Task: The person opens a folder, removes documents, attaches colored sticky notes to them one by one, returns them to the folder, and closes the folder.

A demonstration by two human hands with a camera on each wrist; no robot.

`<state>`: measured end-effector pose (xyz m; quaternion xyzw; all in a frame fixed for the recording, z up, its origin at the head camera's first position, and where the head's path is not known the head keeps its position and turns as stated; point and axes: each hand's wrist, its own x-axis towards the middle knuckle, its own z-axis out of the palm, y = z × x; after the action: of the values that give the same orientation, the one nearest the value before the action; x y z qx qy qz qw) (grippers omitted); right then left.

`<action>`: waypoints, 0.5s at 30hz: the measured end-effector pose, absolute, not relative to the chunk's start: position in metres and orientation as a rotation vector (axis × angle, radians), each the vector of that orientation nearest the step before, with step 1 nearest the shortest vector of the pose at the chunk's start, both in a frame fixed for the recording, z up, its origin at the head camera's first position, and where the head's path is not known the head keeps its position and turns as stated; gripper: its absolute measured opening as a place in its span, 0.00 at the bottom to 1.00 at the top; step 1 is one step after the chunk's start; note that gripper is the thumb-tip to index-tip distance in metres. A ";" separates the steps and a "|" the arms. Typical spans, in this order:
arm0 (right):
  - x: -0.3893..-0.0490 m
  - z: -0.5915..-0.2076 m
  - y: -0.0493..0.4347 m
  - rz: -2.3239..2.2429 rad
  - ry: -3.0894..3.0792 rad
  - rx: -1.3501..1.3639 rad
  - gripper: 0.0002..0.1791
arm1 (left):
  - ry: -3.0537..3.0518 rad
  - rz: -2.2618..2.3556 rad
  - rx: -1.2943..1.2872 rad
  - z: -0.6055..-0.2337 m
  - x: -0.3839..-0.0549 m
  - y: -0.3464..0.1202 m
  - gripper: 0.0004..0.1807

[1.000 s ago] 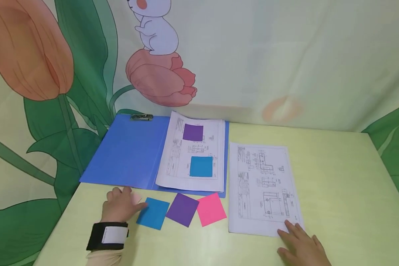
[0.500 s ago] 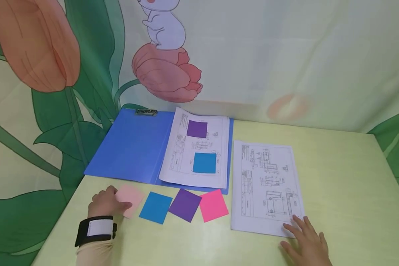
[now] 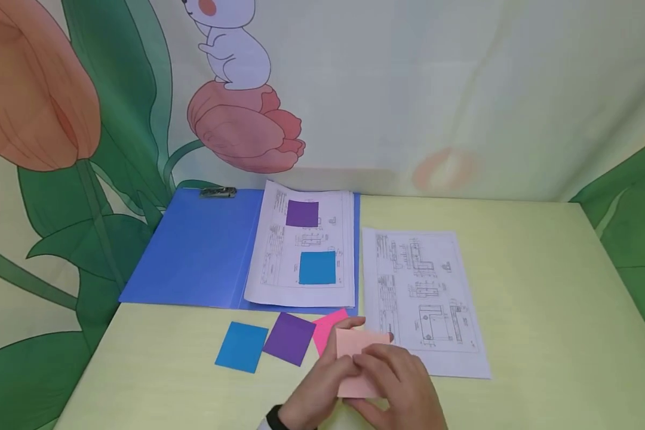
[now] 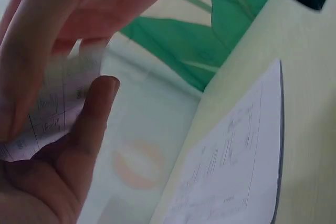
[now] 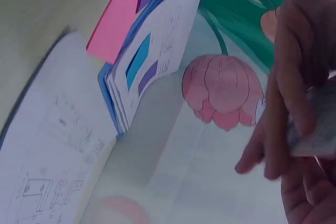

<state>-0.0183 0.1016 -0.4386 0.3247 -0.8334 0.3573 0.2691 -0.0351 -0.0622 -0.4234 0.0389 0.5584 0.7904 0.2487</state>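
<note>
1. Two bare hands are together, both clamped on one pale pink square of paper (image 3: pixel 356 383). The left hand (image 3: pixel 316 385) sets its thumb on the near face, fingers behind; the right hand (image 3: pixel 405 382) places fingers on that face, thumb at the lower edge.
2. Held item: raised over the pale yellow table (image 3: pixel 543 286), between the hands. The left wrist view shows print on another face of it. The two-sided hold appears intended to steady a light piece.
3. Just behind the grip, partly covered by the left hand: bright pink paper square (image 3: pixel 326 324). Left of it, corner meeting: purple paper square (image 3: pixel 289 338); farther left, blue paper square (image 3: pixel 242 347). Presumably lined up for easy reach.
4. Beyond the grip, leftward: blue folder (image 3: pixel 193 251), spread flat, apparently to expose its white printed sheets (image 3: pixel 279 292). Second purple square (image 3: pixel 303 213) and second blue square (image 3: pixel 317 267) lie on top, apart.
5. Beyond the grip, rightward: loose white printed drawing (image 3: pixel 424 286), probably kept beside the folder for separation.
</note>
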 end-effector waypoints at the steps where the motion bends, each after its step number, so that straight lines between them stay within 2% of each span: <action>1: -0.019 -0.436 0.102 0.998 -2.230 0.872 0.21 | 1.425 2.178 0.143 -0.422 -0.036 -0.057 0.28; 6: -0.020 -0.426 0.120 1.295 -2.201 0.985 0.14 | 1.221 2.234 0.310 -0.422 -0.038 -0.057 0.23; 9: -0.020 -0.421 0.128 1.569 -2.203 0.970 0.16 | 1.240 2.253 0.367 -0.424 -0.037 -0.058 0.23; 12: -0.019 -0.418 0.132 1.950 -2.147 0.749 0.17 | 1.197 2.275 0.365 -0.425 -0.036 -0.056 0.22; 15: -0.018 -0.418 0.137 2.405 -1.964 0.350 0.13 | 1.160 2.324 0.280 -0.425 -0.034 -0.053 0.19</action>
<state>-0.0180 0.1366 -0.4182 0.1119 -0.6284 0.7698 0.0085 -0.0336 -0.0535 -0.4251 0.1034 0.4286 0.8586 0.2615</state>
